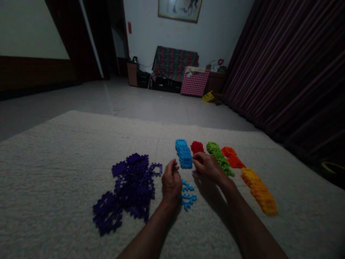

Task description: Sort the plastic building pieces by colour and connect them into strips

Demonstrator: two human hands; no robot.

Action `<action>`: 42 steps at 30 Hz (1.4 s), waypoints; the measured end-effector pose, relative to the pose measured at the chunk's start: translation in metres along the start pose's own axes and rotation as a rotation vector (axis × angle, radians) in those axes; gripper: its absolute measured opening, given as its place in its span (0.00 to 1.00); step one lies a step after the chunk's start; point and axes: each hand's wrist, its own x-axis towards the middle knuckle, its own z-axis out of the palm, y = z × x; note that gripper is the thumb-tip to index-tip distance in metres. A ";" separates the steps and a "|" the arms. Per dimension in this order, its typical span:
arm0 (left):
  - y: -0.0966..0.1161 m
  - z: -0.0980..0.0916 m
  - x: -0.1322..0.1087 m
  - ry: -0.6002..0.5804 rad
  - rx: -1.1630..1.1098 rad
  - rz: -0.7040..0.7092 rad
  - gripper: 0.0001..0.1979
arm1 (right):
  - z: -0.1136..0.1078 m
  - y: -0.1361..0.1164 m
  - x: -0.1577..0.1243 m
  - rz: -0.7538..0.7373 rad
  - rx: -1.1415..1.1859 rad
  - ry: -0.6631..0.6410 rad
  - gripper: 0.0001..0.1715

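Observation:
My left hand rests on its side, fingers loosely bent and partly apart, with nothing visible in it. It stands between the purple pile and two loose light-blue interlocking pieces, partly covering these. My right hand is just right of the blue row of interlocking pieces. Its thumb and fingers are slightly apart, and no piece shows between them. Behind that hand lies a red stack of pieces, partly hidden. Green pieces lie in an overlapping row beyond the right wrist.
A heap of dark purple pieces spreads on the left, one square frame at its edge. Orange-red and yellow-orange rows lie right. Everything rests on a pale quilted mat. Dark curtains hang at right.

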 end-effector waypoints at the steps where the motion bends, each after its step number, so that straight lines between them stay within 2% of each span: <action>1: -0.001 -0.001 0.002 0.000 -0.051 -0.051 0.25 | -0.001 -0.003 -0.005 -0.007 0.022 -0.068 0.09; 3: -0.001 -0.002 0.005 0.010 -0.164 -0.153 0.25 | -0.001 -0.010 -0.017 -0.010 0.069 -0.213 0.09; 5: 0.001 -0.004 0.008 0.033 -0.267 -0.226 0.25 | 0.001 -0.016 -0.032 0.005 0.079 -0.301 0.08; 9: 0.004 -0.006 0.013 0.056 -0.369 -0.277 0.25 | 0.007 -0.024 -0.058 0.028 0.013 -0.347 0.08; 12: 0.004 -0.006 0.013 0.037 -0.410 -0.265 0.25 | 0.016 -0.028 -0.066 0.024 -0.073 -0.274 0.07; 15: 0.003 -0.004 0.012 0.013 -0.413 -0.234 0.25 | 0.028 -0.031 -0.066 0.110 -0.127 -0.205 0.05; 19: 0.004 -0.006 -0.001 0.008 -0.226 -0.182 0.23 | 0.037 -0.029 -0.066 0.197 -0.110 -0.198 0.05; 21: 0.005 -0.012 -0.013 0.012 -0.055 -0.098 0.22 | 0.039 -0.027 -0.070 0.156 -0.107 -0.136 0.06; 24: 0.007 -0.027 -0.035 -0.034 0.156 0.112 0.21 | 0.039 -0.026 -0.077 0.087 -0.101 -0.069 0.07; 27: 0.007 -0.040 -0.053 -0.143 0.270 0.272 0.21 | 0.035 -0.030 -0.078 0.068 -0.139 -0.113 0.05; 29: 0.006 -0.046 -0.060 -0.178 0.314 0.326 0.22 | 0.031 -0.034 -0.076 0.037 -0.169 -0.139 0.03; 32: 0.004 -0.051 -0.063 -0.165 0.320 0.349 0.23 | 0.027 -0.035 -0.070 0.014 -0.183 -0.095 0.06; 38: 0.004 -0.052 -0.059 -0.155 0.256 0.272 0.23 | 0.033 -0.028 -0.051 0.055 -0.313 0.143 0.12; 42: 0.005 -0.050 -0.059 -0.144 0.240 0.235 0.23 | 0.036 -0.025 -0.042 0.040 -0.373 0.153 0.11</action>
